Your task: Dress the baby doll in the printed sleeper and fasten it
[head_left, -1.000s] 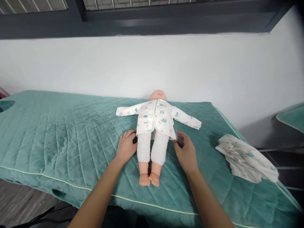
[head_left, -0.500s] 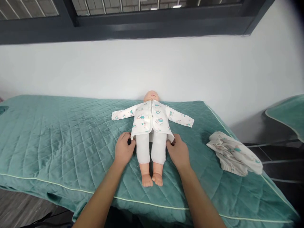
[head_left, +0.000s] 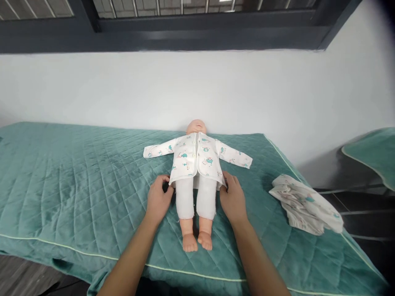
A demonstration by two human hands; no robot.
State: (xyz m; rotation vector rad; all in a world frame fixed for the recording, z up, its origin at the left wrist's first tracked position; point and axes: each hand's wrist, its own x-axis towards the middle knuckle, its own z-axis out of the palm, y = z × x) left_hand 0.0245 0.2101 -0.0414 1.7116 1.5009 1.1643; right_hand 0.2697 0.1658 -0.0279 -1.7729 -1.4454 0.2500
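A baby doll [head_left: 187, 236] lies on its back, its head close to the wall and its feet toward me. It wears a white printed baby jacket [head_left: 185, 160], sleeves spread out to both sides, over white cloth legs [head_left: 185, 197]. My left hand [head_left: 158, 199] is closed at the jacket's lower left corner, thumb and fingers pinching the hem. On the other side, my right hand [head_left: 233, 197] pinches the lower right corner; its fingertips are partly hidden by the cloth. The front edges of the jacket meet near the chest and part lower down.
A green quilted cover [head_left: 92, 197] spreads under the doll. To the right, crumpled printed baby clothing [head_left: 305, 205] lies by the cover's edge. Behind are a white wall [head_left: 123, 90] and a dark window frame [head_left: 200, 35]. Another green cloth [head_left: 373, 152] shows at far right.
The front hem of the jacket now lies lower and flatter over the upper legs. Both hands stay at its corners, having shifted slightly. The view has moved a little.
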